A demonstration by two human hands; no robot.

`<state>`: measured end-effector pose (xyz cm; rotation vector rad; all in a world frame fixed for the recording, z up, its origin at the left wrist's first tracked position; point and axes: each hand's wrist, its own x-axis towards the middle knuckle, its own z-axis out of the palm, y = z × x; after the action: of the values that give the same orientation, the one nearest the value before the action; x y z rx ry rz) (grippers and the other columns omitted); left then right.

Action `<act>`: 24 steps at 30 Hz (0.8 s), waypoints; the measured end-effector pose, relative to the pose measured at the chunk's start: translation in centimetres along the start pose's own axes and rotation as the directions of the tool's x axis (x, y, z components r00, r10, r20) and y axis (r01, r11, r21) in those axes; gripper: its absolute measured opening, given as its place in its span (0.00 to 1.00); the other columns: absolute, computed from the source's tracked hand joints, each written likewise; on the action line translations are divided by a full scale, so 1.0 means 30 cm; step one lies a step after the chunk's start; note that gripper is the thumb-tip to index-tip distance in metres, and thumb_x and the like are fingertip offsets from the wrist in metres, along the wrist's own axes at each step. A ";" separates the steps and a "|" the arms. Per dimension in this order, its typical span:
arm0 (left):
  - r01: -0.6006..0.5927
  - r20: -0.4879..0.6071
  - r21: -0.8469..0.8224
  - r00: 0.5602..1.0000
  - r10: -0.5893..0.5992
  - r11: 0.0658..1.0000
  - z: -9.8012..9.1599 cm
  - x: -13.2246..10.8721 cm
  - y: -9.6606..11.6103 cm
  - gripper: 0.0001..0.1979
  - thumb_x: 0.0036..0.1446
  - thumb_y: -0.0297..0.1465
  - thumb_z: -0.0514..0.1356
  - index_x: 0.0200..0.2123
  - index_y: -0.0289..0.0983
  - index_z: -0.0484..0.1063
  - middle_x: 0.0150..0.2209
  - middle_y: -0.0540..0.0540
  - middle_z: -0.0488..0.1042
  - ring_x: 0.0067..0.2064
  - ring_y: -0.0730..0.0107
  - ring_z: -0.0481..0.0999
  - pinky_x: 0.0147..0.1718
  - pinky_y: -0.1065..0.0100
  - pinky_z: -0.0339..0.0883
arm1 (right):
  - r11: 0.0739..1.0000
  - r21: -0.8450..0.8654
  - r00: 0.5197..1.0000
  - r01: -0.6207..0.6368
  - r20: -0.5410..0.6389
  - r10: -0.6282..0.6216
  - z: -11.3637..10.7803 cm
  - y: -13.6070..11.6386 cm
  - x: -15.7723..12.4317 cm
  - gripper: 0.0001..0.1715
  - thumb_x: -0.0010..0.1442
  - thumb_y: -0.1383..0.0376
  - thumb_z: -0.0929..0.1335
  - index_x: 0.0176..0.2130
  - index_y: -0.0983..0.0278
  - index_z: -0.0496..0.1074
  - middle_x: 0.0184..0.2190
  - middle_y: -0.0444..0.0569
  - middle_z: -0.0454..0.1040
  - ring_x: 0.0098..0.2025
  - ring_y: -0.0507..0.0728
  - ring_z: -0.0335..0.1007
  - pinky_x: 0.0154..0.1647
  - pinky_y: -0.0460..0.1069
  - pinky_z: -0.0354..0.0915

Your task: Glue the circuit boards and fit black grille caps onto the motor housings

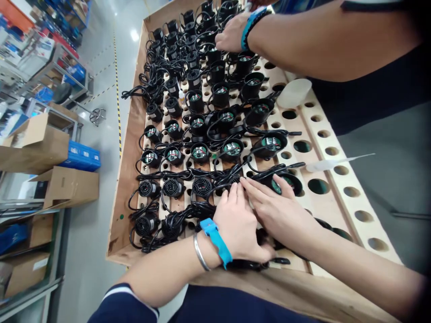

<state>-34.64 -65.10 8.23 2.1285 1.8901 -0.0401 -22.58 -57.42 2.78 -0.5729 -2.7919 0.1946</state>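
Note:
A wooden board with round holes (pixel 323 133) carries several black round units with green circuit boards (pixel 232 148) and tangled black cables (pixel 188 211). My left hand (pixel 240 226), wearing a blue wrist strap and a metal bangle, lies over a bundle of black cable at the board's near edge, its fingers pressed together around it. My right hand (pixel 279 208) crosses beside it, fingers stretched out flat and touching a black unit (pixel 286 181) seated in a hole. At the far end, another person's hand (pixel 232 36) with a blue wristband reaches among the units.
A white plastic cup (pixel 294 92) and a white dropper (pixel 336 162) lie on the board's right side, where many holes are bare. Open cardboard boxes (pixel 37 143), blue crates (pixel 81 156) and shelving stand on the left. A yellow floor line (pixel 117 98) runs alongside.

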 end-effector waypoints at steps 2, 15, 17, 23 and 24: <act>-0.020 0.018 0.021 1.000 0.020 1.000 -0.007 0.001 0.000 0.54 0.42 0.50 0.59 0.61 0.12 0.55 0.64 0.16 0.51 0.67 0.35 0.49 0.64 0.51 0.48 | 0.999 0.020 1.000 -0.024 0.016 0.024 -0.012 -0.003 0.006 0.26 0.56 0.74 0.58 0.51 0.72 0.73 0.58 0.62 0.67 0.61 0.63 0.59 0.67 0.65 0.41; 0.010 -0.024 0.087 1.000 -0.007 0.996 -0.036 0.019 -0.006 0.44 0.46 0.48 0.55 0.57 0.16 0.66 0.61 0.20 0.60 0.62 0.39 0.62 0.60 0.51 0.55 | 0.988 0.128 0.996 -0.082 0.044 0.077 -0.034 0.093 -0.023 0.24 0.64 0.65 0.57 0.54 0.64 0.72 0.62 0.55 0.62 0.61 0.62 0.62 0.59 0.63 0.61; 0.013 -0.027 0.081 1.000 -0.010 0.997 -0.045 0.025 -0.010 0.43 0.47 0.48 0.54 0.57 0.17 0.66 0.63 0.21 0.57 0.62 0.41 0.62 0.60 0.52 0.56 | 0.985 0.132 0.993 -0.107 -0.028 0.112 -0.045 0.116 -0.052 0.24 0.66 0.64 0.56 0.53 0.65 0.72 0.63 0.55 0.61 0.60 0.61 0.63 0.59 0.64 0.60; 0.004 0.055 0.108 0.998 -0.010 0.994 -0.056 0.048 0.003 0.44 0.46 0.45 0.55 0.59 0.15 0.63 0.63 0.21 0.58 0.65 0.41 0.57 0.62 0.53 0.53 | 0.985 0.171 0.999 0.007 0.044 -0.014 -0.035 0.080 -0.055 0.30 0.58 0.73 0.57 0.57 0.67 0.68 0.62 0.54 0.61 0.63 0.62 0.59 0.61 0.67 0.55; 0.005 0.069 0.119 0.998 -0.013 0.993 -0.058 0.053 0.009 0.44 0.45 0.44 0.56 0.58 0.15 0.63 0.62 0.21 0.59 0.65 0.41 0.57 0.62 0.53 0.54 | 0.982 0.188 0.998 0.006 0.063 -0.018 -0.029 0.067 -0.041 0.31 0.56 0.73 0.58 0.58 0.68 0.68 0.62 0.55 0.61 0.63 0.63 0.58 0.62 0.68 0.53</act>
<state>-34.46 -63.19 9.60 2.1644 1.9013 -0.2319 -20.49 -56.01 2.93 -0.5122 -2.7967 0.4767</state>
